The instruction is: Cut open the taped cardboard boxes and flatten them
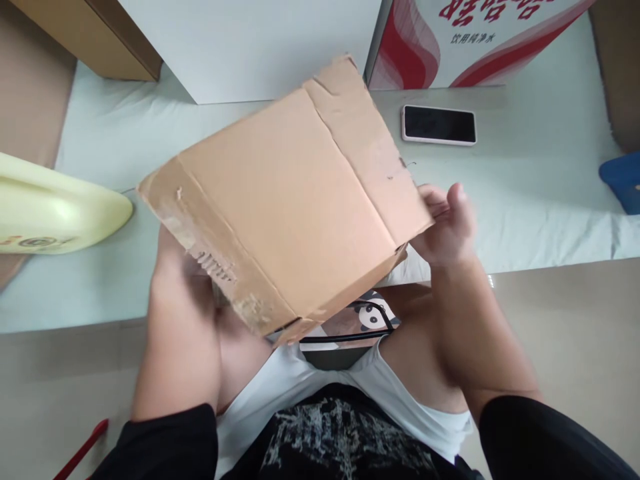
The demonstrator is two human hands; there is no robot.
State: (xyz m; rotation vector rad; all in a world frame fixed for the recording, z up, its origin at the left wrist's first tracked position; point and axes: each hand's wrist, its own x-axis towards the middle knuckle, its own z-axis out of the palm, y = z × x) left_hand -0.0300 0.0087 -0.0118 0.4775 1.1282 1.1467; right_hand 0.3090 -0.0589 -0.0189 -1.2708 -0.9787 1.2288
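**Inspector:** Where is the cardboard box [285, 200] found?

**Recorder:** It is held up in the air above the near edge of the table [525, 200], in front of the person's body. It is tilted, with 1 broad brown face turned towards the camera. 1 flap is seen at its far right end, and torn tape marks are noted along its near left edge.

**Inspector:** What is recorded for the left hand [170, 260]?

**Recorder:** It is placed beneath the box's near left corner and is in contact with the underside. Only the wrist and the back of the hand are seen. The fingers are hidden by the cardboard, so how far they are opened cannot be told.

**Inspector:** And the right hand [447, 227]?

**Recorder:** It is set against the box's right corner. The fingers [434, 197] are curled narrowly at the cardboard edge and the thumb is raised beside them. The box is gripped there.

**Inspector:** What else is noted?

**Recorder:** 1 phone [439, 125] is laid flat on the table, screen up, beyond the right hand and apart from the box. 1 yellow plastic item [55, 210] is seen at the left edge. 1 red and white carton [465, 40] and 1 white box [250, 47] are stood at the back. 1 blue item [623, 180] is cut off at the right.
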